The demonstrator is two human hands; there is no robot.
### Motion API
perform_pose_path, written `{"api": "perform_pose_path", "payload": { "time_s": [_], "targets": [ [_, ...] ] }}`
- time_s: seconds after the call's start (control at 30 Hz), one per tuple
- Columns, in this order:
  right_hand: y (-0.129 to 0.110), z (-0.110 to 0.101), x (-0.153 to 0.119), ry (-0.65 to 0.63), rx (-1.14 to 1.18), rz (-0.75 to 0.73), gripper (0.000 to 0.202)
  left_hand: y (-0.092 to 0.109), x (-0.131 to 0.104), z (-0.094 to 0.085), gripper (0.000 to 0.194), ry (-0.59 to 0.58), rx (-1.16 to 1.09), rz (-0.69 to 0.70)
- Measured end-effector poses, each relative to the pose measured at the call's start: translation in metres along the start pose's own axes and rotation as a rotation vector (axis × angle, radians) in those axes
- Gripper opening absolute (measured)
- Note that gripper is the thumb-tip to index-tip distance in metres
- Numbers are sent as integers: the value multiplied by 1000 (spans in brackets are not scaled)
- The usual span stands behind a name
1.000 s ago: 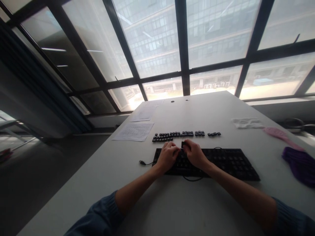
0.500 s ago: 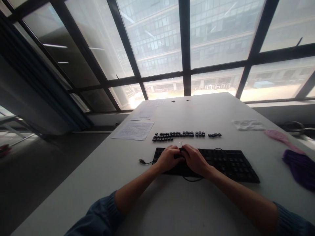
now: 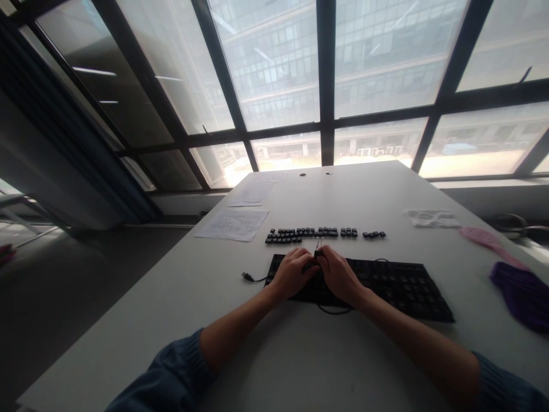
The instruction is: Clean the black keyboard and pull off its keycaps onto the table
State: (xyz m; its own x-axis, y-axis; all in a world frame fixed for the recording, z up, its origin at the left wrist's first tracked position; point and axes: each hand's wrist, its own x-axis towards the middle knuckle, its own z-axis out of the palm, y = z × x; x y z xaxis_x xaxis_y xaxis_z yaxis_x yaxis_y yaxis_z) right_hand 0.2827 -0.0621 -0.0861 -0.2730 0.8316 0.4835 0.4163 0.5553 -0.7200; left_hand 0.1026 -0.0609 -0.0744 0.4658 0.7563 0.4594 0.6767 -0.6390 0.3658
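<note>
A black keyboard [image 3: 398, 286] lies crosswise under both hands. Above its middle, my right hand [image 3: 341, 274] is closed on a small keycap puller [image 3: 318, 253], whose thin wire prongs point away from me. My left hand [image 3: 294, 272] meets it from the left, its fingers curled in over the keys close to the puller. Whatever those left fingers pinch is hidden. Just beyond the keyboard, black keycaps [image 3: 283, 236] stand in rows on the white table [image 3: 343, 200]; a short separate row of keycaps [image 3: 374, 234] sits to their right.
A cable with a USB plug [image 3: 247, 277] pokes out left of the keyboard. Printed sheets [image 3: 234, 224] lie at the far left. Along the right edge are a white cloth [image 3: 432, 218], a pink cloth [image 3: 484, 237] and a purple cloth [image 3: 521, 294]. Large windows [image 3: 278, 68] rise behind.
The keycap puller and my right fingertips have risen slightly off the keyboard. My left fingers have shifted a little toward the puller. The view has tilted slightly.
</note>
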Motion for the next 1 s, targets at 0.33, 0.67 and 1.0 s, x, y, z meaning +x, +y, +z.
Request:
{"api": "perform_pose_path", "payload": {
  "time_s": [0.33, 0.67, 1.0],
  "targets": [
    [8, 0, 5, 59, 175, 122, 9, 1, -2, 0, 27, -10, 93, 55],
    [9, -1, 6, 120, 224, 147, 9, 6, 6, -13, 19, -6, 112, 49],
    [10, -1, 9, 175, 284, 206, 14, -74, 80, -3, 10, 27, 244, -316]
  ]
}}
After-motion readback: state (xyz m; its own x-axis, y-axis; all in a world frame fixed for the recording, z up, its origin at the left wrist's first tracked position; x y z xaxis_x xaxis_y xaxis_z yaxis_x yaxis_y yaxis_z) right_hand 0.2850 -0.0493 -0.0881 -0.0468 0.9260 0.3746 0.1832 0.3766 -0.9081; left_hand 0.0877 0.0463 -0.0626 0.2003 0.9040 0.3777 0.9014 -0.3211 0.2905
